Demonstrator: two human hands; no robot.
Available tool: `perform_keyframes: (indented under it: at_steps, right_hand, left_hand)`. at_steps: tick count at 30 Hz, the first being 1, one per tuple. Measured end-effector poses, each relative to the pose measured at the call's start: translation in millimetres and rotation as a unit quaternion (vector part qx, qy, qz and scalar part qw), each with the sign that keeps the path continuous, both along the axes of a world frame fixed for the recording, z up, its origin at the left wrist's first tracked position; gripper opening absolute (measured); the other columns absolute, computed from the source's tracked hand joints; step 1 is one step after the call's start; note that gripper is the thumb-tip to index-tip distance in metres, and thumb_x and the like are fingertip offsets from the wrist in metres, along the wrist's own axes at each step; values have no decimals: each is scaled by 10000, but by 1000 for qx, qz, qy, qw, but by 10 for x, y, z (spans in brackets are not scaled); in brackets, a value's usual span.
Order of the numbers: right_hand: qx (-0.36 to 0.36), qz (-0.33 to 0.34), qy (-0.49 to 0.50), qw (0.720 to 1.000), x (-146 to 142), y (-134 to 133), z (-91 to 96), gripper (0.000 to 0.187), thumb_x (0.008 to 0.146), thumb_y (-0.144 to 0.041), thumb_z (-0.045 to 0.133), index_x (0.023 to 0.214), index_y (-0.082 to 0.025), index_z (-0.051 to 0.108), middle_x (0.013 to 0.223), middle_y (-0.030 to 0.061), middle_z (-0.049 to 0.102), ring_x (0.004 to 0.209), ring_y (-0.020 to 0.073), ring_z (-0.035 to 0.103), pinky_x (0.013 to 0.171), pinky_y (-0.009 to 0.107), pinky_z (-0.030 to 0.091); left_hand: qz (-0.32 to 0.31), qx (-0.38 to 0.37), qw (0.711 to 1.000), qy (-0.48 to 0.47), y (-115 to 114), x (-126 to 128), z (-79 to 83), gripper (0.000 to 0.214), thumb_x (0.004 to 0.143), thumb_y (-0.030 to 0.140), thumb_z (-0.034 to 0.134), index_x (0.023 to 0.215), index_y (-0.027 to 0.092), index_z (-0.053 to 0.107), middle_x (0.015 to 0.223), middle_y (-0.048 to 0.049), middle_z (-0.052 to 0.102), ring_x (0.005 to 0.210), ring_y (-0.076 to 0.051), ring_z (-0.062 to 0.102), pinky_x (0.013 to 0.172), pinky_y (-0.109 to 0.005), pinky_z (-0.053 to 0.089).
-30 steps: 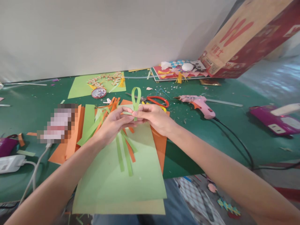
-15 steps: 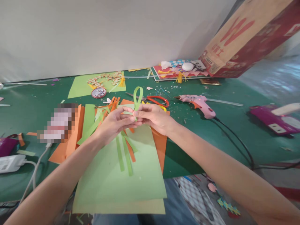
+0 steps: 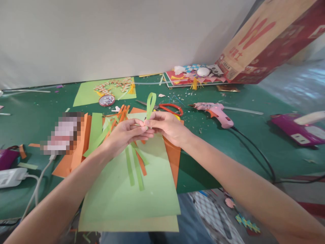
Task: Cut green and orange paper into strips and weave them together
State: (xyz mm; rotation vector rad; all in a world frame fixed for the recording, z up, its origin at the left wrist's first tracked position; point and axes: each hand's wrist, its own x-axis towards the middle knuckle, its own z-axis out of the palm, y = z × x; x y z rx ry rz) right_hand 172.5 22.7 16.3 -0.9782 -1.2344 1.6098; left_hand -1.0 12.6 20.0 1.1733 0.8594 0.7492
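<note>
A green paper strip (image 3: 151,103) stands up in a loop, its lower end pinched in the fingers of my right hand (image 3: 166,126). My left hand (image 3: 130,131) meets it at the base of the loop, thumb and fingers closed on the strip's lower part; the ends are hidden by the fingers. Below the hands, green paper sheets (image 3: 132,206) overhang the table edge. Loose green strips (image 3: 138,173) and an orange strip (image 3: 141,164) lie on top. More orange strips (image 3: 123,113) show behind my left hand.
Red-handled scissors (image 3: 171,108) lie beyond the hands. A pink glue gun (image 3: 215,113) rests to the right, its cord running to the front edge. Further right stands a purple power strip (image 3: 297,130). A blurred phone (image 3: 63,134) with a cable lies left. A paper bag (image 3: 269,44) stands back right.
The green loop has tilted slightly to the right and turned narrower between the fingers. Both hands stay nearly in place.
</note>
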Motion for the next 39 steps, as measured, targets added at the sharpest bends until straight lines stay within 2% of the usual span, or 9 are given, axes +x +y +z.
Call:
perform_keyframes:
  at_steps: [5, 10, 15, 20, 28, 39]
  right_hand:
    - [3, -6, 6, 1000, 2, -11, -4, 351, 544, -422, 813, 607, -186, 560, 598, -57, 519, 571, 79, 457, 566, 266, 375]
    - [0, -14, 12, 1000, -5, -16, -1, 382, 517, -432, 832, 599, -186, 551, 592, -59, 521, 568, 78, 461, 565, 266, 382]
    - [11, -14, 10, 1000, -5, -17, 4, 340, 563, -394, 806, 600, -186, 540, 591, -56, 525, 562, 76, 466, 556, 261, 380]
    - [31, -30, -3, 999, -19, -21, -1, 317, 595, -357, 788, 587, -185, 522, 573, -60, 513, 545, 67, 448, 535, 250, 358]
    - [44, -55, -45, 996, -27, -30, -17, 364, 567, -386, 827, 594, -186, 524, 539, -66, 482, 490, 54, 371, 470, 252, 265]
    - [66, -25, -81, 994, -10, -37, -6, 312, 647, -383, 770, 637, -176, 537, 597, -45, 521, 547, 69, 444, 512, 244, 331]
  left_hand:
    - [-5, -7, 1000, -15, -8, 7, 3, 231, 799, 334, 730, 877, 159, 601, 936, -104, 764, 911, -218, 732, 874, -339, 562]
    - [6, -11, 1000, -17, -11, 25, 23, 228, 780, 325, 744, 839, 158, 600, 907, -107, 764, 919, -240, 731, 890, -376, 560]
    - [6, -1, 1000, -11, -7, 30, 14, 237, 784, 337, 740, 855, 160, 600, 918, -110, 763, 928, -242, 727, 891, -378, 556]
    - [34, 28, 999, 10, -22, 53, 17, 273, 756, 351, 760, 861, 158, 598, 870, -99, 766, 872, -230, 732, 844, -360, 567]
    - [28, 108, 988, 103, -51, 74, 15, 192, 830, 358, 675, 816, 167, 683, 863, -91, 755, 797, -221, 730, 788, -354, 582]
    - [24, 141, 985, 100, -49, 54, 12, 224, 829, 368, 676, 819, 144, 674, 877, -96, 755, 810, -210, 728, 778, -328, 576]
